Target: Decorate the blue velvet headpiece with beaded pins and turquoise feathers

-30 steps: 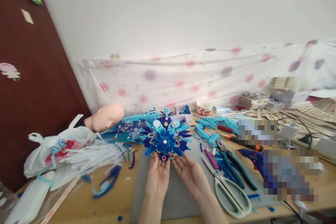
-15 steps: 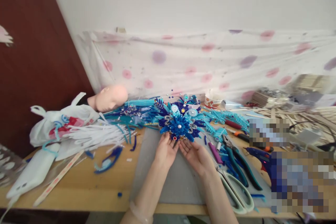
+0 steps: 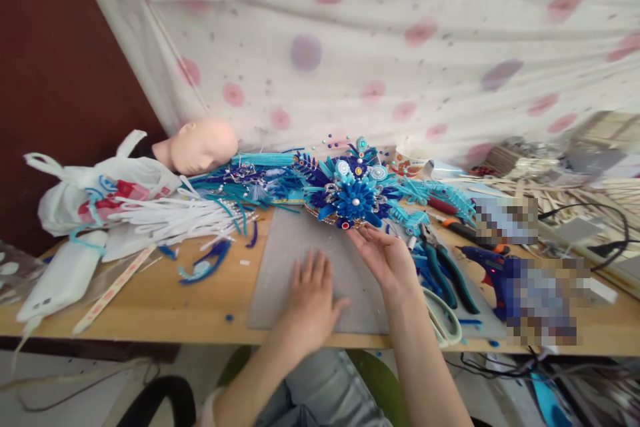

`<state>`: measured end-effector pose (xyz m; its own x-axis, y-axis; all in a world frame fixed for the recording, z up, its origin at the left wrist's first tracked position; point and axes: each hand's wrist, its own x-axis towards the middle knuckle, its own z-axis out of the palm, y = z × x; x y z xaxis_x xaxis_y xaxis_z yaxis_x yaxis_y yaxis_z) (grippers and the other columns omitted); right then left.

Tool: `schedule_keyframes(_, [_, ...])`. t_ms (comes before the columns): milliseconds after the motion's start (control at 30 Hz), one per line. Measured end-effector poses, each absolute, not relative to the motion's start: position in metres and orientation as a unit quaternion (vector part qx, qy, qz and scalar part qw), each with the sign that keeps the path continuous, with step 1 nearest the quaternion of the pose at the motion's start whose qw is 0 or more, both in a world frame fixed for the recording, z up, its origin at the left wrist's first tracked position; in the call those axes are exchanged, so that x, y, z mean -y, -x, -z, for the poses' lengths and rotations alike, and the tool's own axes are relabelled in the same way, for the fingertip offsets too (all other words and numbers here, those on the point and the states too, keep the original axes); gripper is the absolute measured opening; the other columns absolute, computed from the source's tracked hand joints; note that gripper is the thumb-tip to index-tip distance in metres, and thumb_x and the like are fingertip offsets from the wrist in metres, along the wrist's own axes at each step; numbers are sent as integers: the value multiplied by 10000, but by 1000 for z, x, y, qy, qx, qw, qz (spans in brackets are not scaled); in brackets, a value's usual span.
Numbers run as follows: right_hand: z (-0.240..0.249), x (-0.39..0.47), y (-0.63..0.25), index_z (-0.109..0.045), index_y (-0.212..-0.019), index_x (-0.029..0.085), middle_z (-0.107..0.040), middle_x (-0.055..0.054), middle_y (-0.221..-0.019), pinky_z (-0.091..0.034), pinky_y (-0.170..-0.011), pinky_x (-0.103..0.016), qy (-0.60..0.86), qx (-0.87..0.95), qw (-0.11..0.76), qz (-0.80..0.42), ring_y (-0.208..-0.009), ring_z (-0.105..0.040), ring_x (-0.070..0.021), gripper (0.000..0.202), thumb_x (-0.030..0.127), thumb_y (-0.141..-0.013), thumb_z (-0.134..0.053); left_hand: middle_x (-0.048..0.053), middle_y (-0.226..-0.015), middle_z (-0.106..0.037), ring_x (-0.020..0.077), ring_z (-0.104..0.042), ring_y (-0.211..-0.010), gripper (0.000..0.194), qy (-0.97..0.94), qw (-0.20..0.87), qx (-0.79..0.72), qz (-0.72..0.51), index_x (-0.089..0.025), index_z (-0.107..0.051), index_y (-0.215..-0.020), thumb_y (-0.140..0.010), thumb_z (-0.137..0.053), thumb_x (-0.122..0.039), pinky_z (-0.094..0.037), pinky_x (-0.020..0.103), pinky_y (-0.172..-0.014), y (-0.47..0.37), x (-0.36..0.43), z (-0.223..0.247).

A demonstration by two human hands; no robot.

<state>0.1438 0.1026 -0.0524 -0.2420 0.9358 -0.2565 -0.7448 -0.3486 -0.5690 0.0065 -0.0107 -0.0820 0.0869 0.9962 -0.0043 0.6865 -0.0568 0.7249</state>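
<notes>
A blue flower headpiece [image 3: 353, 197] with pearls, gems and leaf-like sprays is held up above the far end of the grey mat [image 3: 280, 273]. My right hand [image 3: 385, 257] grips its lower edge from below, with the fingertips partly hidden under it. Over the near part of the mat is my left hand [image 3: 314, 303], palm down and holding nothing, its fingers stretched and thumb apart. Whether that palm touches the mat I cannot tell. Teal-handled pliers [image 3: 453, 280] and pale green scissors [image 3: 445, 323] lie beside my right forearm.
A blue glue gun [image 3: 493, 277] lies at the right. On the left are a mannequin head [image 3: 200, 147], a white plastic bag [image 3: 65, 193], a bundle of white strips [image 3: 175, 213] and a white power strip [image 3: 63, 277]. Cables [image 3: 505, 370] hang below the table's right side.
My left hand has let go of the headpiece and come back toward me over the mat. My right hand still holds the headpiece. The view has tilted downward.
</notes>
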Motion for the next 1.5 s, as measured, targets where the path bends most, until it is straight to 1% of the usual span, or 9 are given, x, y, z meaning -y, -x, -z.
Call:
schedule_keyframes(100, [50,-102,-145,-651,-830,167,-755,-70,-846,-628,-910,-343,291,172,541,-770,-895,-754,-181,309,-79,-742,-485,134,-1659,-272,291,-160,-1554,619,-773,263,-539,-206,-122,-365,-1544,-994,-483,-382,-88,506,-1267,-44,19,85])
schedule_keyframes(200, [47,-101,-147,-656,-839,159,-754,-85,-851,-619,-932,-357,300,177,533,-771,-912,-751,-188,315,-76,-740,-472,87,-1655,-294,262,-182,-1552,592,-818,229,-501,-163,-160,-397,-1532,-1010,-434,-436,-83,495,-1271,-61,12,80])
schedule_keyframes(400, [44,-100,-145,-644,-778,163,-739,-72,-757,-629,-898,-329,311,167,534,-768,-817,-752,-173,317,-83,-732,-450,128,-1638,-282,335,-235,-1532,747,-775,146,-607,-100,-67,-357,-1534,-999,-353,-587,-65,626,-1245,-28,17,72])
schedule_keyframes(500, [44,-99,-144,-650,-792,161,-751,-78,-788,-633,-886,-337,312,161,536,-768,-826,-752,-180,336,-89,-721,-437,155,-1620,-315,371,-262,-1518,703,-725,100,-678,-74,-42,-384,-1516,-1007,-397,-526,-45,654,-1234,-1,23,72])
schedule_keyframes(667, [49,-100,-146,-659,-823,163,-756,-72,-808,-604,-952,-362,307,164,533,-771,-853,-740,-182,344,-87,-701,-457,329,-1579,-292,465,-233,-1501,712,-669,50,-740,-56,98,-335,-1491,-1028,-377,-440,-61,729,-1184,10,16,74])
schedule_keyframes(833, [56,-99,-145,-651,-774,164,-735,-67,-771,-576,-982,-345,301,167,536,-771,-870,-725,-184,290,-68,-687,-500,72,-1656,-267,301,-229,-1533,580,-805,98,-582,-55,-259,-413,-1529,-1005,-425,-509,-257,527,-1225,-12,12,79])
schedule_keyframes(900, [59,-96,-141,-656,-760,166,-734,-57,-774,-575,-963,-317,298,164,542,-768,-849,-718,-171,287,-66,-676,-510,22,-1651,-279,257,-243,-1533,564,-839,103,-532,-52,-305,-399,-1531,-1001,-443,-494,-254,509,-1232,-13,16,79])
schedule_keyframes(1100, [69,-79,-126,-647,-752,204,-714,18,-751,-570,-888,-272,279,156,568,-758,-777,-687,-138,313,-67,-619,-564,220,-1549,-424,430,-397,-1442,618,-681,-42,-730,52,-47,-459,-1483,-983,-470,-411,-231,694,-1166,25,31,80])
schedule_keyframes(1500, [64,-25,-134,-725,-901,198,-755,-15,-973,-536,-901,-293,297,118,569,-758,-933,-703,-170,411,5,-540,-682,190,-1529,-494,411,-435,-1421,519,-691,-88,-716,52,-130,-538,-1446,-1008,-314,-292,-239,742,-1113,35,42,87])
